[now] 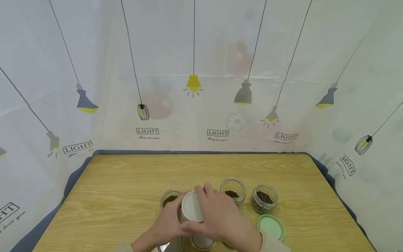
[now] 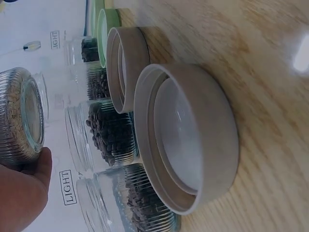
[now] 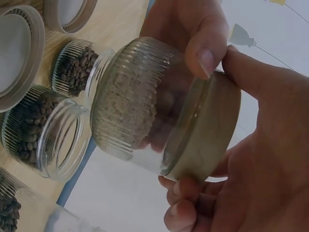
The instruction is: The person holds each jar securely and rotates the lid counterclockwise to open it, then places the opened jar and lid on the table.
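My left hand point(image 1: 168, 225) grips a ribbed glass jar point(image 3: 130, 106) that is partly filled with pale flakes resembling oats. Above the table, the jar is tilted in the right wrist view, its beige lid point(image 3: 207, 130) seated over the mouth. Fingers and thumb of my right hand point(image 1: 221, 213) curl around that lid's rim. In the head view the lid's pale top shows between both hands, which hide most of the glass. Behind the hands stand lidless jars of dark coffee beans, one at the left point(image 1: 170, 199) and others at the right point(image 1: 265, 198).
On the wooden table point(image 1: 126, 182), two beige lids, a nearer one point(image 2: 212, 130) and a farther one point(image 2: 135, 63), lie inside up close below the hands. A green lid point(image 1: 271, 226) lies at the right. A printed curtain point(image 1: 189, 115) surrounds the table's back and sides.
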Tool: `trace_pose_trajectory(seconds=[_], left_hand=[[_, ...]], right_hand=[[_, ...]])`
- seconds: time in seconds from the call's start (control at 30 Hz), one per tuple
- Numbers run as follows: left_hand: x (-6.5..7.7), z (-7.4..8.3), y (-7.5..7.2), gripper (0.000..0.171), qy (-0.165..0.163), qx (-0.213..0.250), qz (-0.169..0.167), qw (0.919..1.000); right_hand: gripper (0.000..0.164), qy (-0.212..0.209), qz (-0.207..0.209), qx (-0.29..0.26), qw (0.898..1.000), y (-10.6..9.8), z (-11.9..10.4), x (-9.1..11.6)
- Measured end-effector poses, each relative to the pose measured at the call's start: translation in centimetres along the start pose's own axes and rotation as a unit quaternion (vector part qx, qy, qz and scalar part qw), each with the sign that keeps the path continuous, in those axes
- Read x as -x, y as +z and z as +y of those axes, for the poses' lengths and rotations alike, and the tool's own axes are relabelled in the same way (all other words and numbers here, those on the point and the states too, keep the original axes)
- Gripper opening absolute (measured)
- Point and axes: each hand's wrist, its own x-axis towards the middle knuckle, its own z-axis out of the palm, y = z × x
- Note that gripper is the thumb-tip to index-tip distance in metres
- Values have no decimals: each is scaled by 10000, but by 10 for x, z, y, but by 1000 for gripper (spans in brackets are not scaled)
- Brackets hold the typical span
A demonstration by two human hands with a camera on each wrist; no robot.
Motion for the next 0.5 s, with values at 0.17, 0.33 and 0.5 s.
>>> trace_pose_trajectory(seconds=[0.17,0.33,0.5], left_hand=[[1,2,5,80,180,-44,99,9998],[0,4,9,82,-13,55,140,9999],[-2,4,14,81,-187,212,104,9995]], right_hand=[[82,59,528,360,9979,5,-1,2],[77,89,780,532,9955,6,0,3],[76,91,704,488,9963,7,3,4]])
